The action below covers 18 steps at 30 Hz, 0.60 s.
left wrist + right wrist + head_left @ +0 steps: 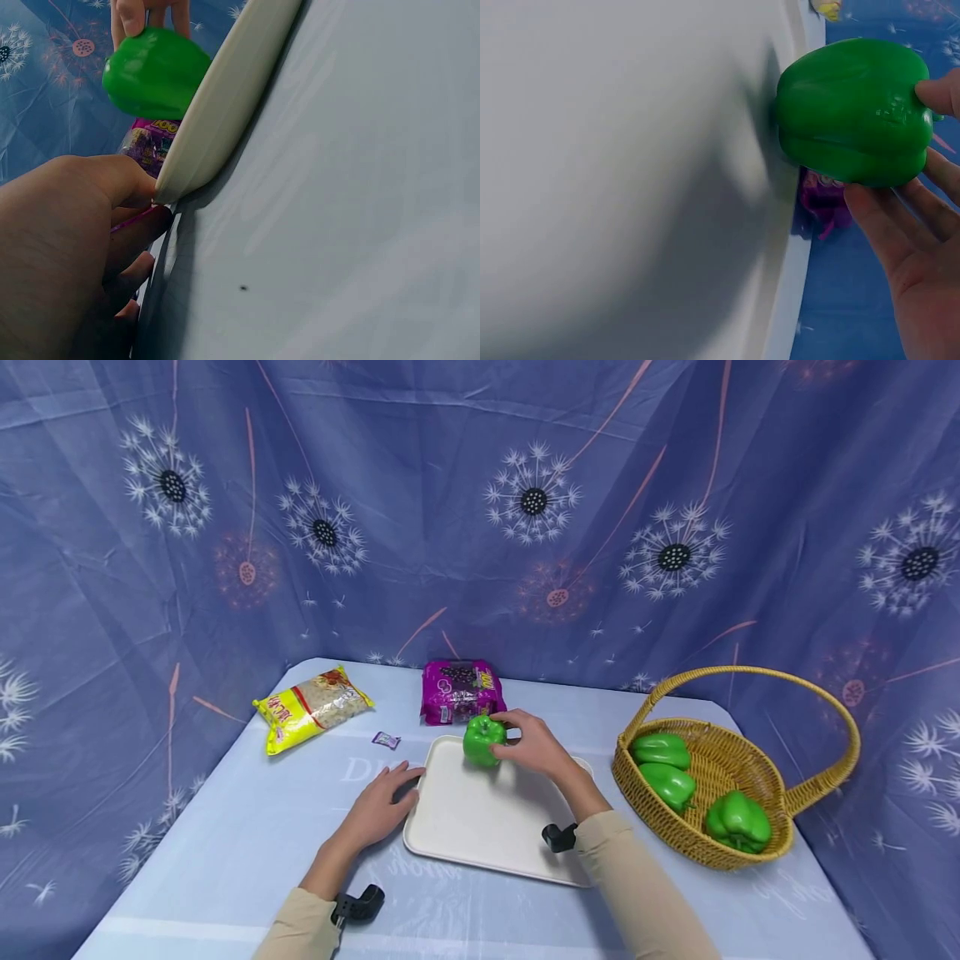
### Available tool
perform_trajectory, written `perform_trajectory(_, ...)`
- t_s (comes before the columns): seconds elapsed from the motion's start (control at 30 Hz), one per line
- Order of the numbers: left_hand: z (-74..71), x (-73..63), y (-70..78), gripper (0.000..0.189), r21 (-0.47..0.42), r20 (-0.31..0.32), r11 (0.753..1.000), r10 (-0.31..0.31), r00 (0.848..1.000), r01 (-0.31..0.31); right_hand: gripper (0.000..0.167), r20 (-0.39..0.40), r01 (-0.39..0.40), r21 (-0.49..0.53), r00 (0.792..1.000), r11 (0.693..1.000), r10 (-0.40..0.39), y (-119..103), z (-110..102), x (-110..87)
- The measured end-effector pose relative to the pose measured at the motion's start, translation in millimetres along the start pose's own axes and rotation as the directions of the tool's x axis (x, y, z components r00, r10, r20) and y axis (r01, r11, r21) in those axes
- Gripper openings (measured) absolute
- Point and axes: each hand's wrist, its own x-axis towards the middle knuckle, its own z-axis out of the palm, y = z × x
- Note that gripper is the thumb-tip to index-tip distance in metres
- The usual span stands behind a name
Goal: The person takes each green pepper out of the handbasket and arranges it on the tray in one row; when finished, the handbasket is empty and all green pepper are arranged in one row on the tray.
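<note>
Reading the tray as a clock face with 12 on its far side, beige sleeves (300, 925) reach in from 8 and 4, a small black camera (367, 903) on each wrist. The left hand (381, 806) lies relaxed at 9 to 10, thumb and fingertips touching the rim of the off-white rectangular tray (480, 827), the grip loose rather than clenched. At 3, a wicker basket (660, 828) with an arched handle holds three green bell peppers (738, 821): two near its own 9 to 10, one near 5. The right hand (534, 745) grips another pepper, the held bell pepper (480, 741), between thumb and fingers, stem up, at the tray's far edge between 11 and 12; whether its base touches the tray I cannot tell. Out at 10 on the pale blue tablecloth (225, 860) lie a wrapped sweet (386, 740) and, farther, a yellow-and-red food packet (311, 708). Between 11 and 12, just beyond the pepper, sits a purple grape-print packet (453, 689), with a blue dandelion-patterned curtain (450, 427) behind
</note>
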Motion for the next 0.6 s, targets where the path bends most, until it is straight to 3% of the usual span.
perform_trajectory(0.6, 0.6, -0.6, -2.5, 0.04, -0.001, -0.016, 1.0, 0.025, 1.0, -0.025, 0.06, -0.001, 0.032, 0.103, 0.999, 0.994, -0.032, -14, 35, 19.5)
